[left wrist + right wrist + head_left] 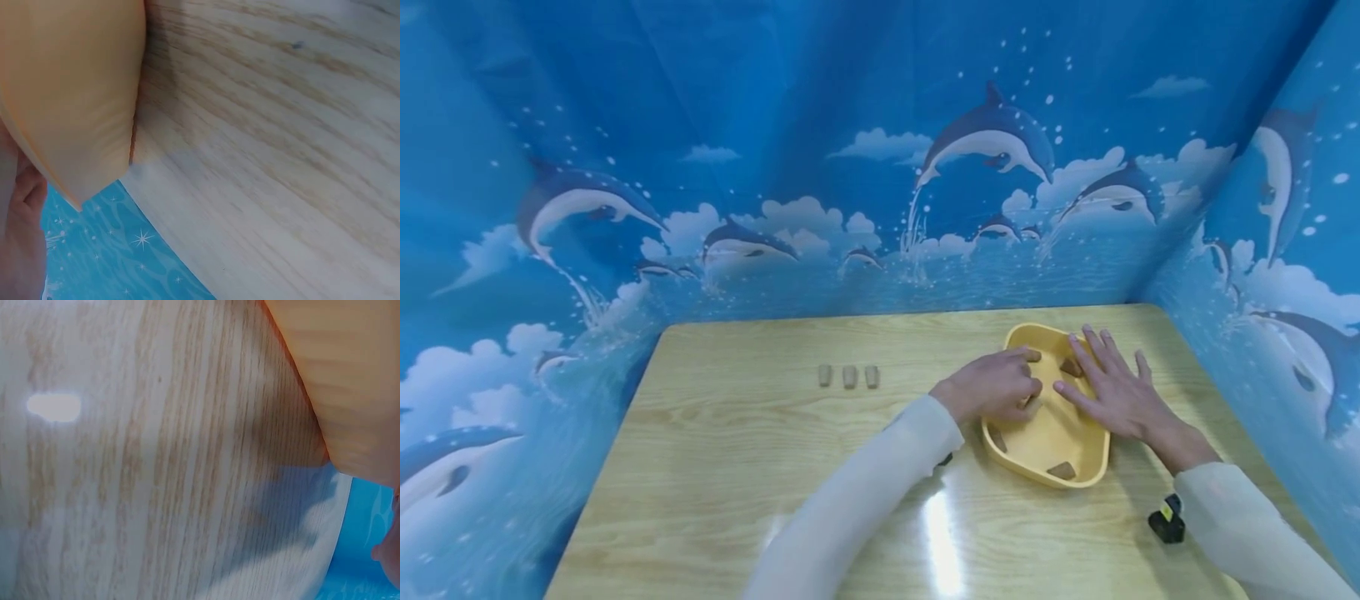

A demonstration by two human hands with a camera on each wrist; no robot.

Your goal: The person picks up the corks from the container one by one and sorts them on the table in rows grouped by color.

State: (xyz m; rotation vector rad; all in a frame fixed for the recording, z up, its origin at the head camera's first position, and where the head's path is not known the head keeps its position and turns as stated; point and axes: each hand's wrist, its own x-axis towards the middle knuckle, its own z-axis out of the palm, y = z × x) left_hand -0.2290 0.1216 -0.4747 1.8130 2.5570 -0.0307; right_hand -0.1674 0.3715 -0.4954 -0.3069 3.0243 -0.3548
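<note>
3 tan pieces [849,377] sit in a row on the desk [737,442] near mid-frame, apparently set out; at least 3 brown pieces [1062,471] lie in the yellow tray [1054,429] at right, seemingly left to do. The right hand [1116,400] spreads over the tray's right rim, gripping nothing. The left hand [996,385] reaches in, fingers bent; whether it pinches anything I cannot tell. Both wrist views mostly miss the hands.

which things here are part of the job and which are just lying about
Likely part of the job:
yellow tray, with left hand reaching in and right hand at its rim
brown pieces inside it
three tan pieces in a row, probably, though untouched

Just surroundings:
wood-grain table
dolphin backdrop
</note>
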